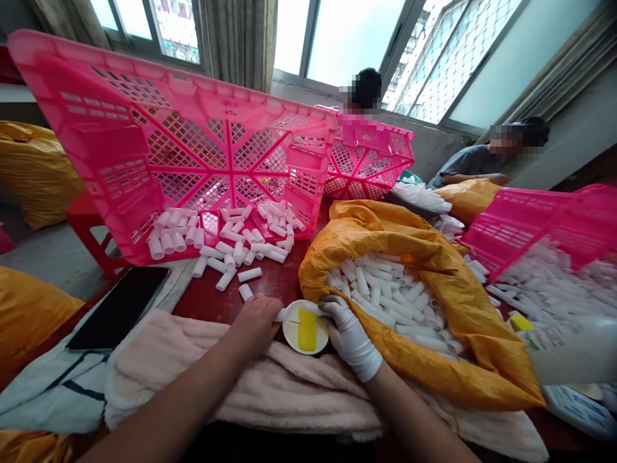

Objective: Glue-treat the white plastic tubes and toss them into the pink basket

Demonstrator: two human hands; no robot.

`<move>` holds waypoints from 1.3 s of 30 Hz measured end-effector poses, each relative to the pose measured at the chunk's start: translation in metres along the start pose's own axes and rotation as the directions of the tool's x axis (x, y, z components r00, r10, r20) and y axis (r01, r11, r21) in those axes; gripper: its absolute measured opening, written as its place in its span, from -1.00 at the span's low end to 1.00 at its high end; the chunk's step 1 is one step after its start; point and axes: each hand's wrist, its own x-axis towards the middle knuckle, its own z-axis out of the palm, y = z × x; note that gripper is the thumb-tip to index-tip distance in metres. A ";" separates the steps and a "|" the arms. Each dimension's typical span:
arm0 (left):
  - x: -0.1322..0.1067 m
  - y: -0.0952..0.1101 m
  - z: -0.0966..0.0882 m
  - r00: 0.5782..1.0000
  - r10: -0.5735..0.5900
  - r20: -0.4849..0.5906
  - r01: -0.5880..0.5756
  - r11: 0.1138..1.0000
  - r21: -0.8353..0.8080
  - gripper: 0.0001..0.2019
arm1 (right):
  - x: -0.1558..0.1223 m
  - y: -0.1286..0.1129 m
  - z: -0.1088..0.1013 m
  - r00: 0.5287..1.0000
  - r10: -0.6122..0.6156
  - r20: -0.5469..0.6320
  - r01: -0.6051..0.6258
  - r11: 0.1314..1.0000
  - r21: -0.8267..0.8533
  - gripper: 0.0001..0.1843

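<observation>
My bare left hand (255,325) rests on a pale pink towel (284,386), its fingers closed on a small white tube (282,314) that points right. My right hand (348,334), in a white glove, is pinched at the other end of that tube, above a small white dish (294,334) with a yellow strip (307,330) in it. Just right of the gloved hand lies an open orange sack (457,328) full of white tubes (395,299).
A tipped pink basket (159,135) spills white tubes onto the red table (274,283). A black phone (120,305) lies at left. More pink baskets (366,161) and tube piles (549,283) sit behind and right, where two other people sit by the windows.
</observation>
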 end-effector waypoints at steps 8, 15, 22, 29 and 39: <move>0.001 -0.001 0.001 1.000 0.013 -0.006 -0.012 1.000 0.028 -0.93 | -0.007 0.008 -0.003 0.999 -0.045 0.026 0.046 0.998 -0.030 -0.82; 0.002 -0.002 0.002 1.000 0.018 -0.010 -0.017 0.999 0.028 -0.94 | -0.006 0.008 -0.002 0.998 -0.057 0.022 0.058 0.997 -0.046 -0.79; 0.002 -0.004 0.002 1.000 0.012 -0.009 -0.012 1.000 0.007 -0.94 | -0.008 0.006 -0.006 0.992 -0.111 0.054 0.113 0.993 -0.034 -0.80; 0.003 -0.005 0.004 0.998 0.053 -0.022 -0.053 0.999 -0.007 -0.95 | -0.006 0.009 0.000 0.998 -0.062 -0.018 0.061 0.998 -0.035 -0.81; 0.001 0.000 -0.003 0.995 -0.006 -0.096 0.007 1.000 0.011 -0.89 | -0.005 0.014 -0.004 0.979 0.139 -0.152 -0.084 0.944 0.318 -0.83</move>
